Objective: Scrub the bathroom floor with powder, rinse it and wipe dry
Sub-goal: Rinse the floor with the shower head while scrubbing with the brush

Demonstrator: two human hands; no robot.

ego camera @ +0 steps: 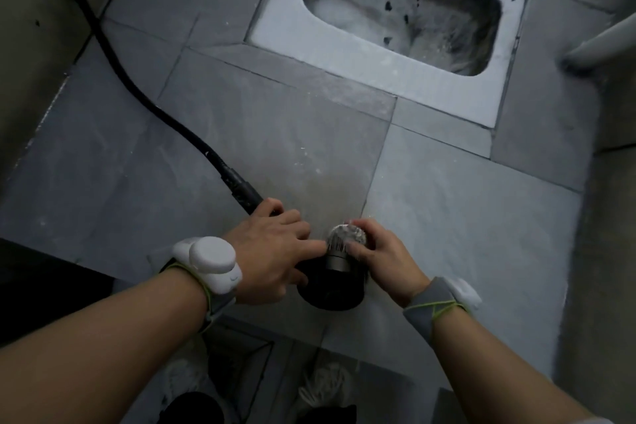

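A black shower head (332, 286) with a round silver spray face (346, 234) is held low over the grey tiled floor (447, 217). My left hand (272, 251) is wrapped around its handle where the black hose (161, 107) joins. My right hand (382, 258) has its fingers on the rim of the spray face. Thin streams of water come off the face. The tiles near the shower head carry pale powder smears.
A white squat toilet pan (378, 55) is set in the floor ahead, with dark specks inside. The hose runs away to the far left along a wall. A raised step edge and my light shoes (323, 389) are below. A grey pipe (602, 41) stands at right.
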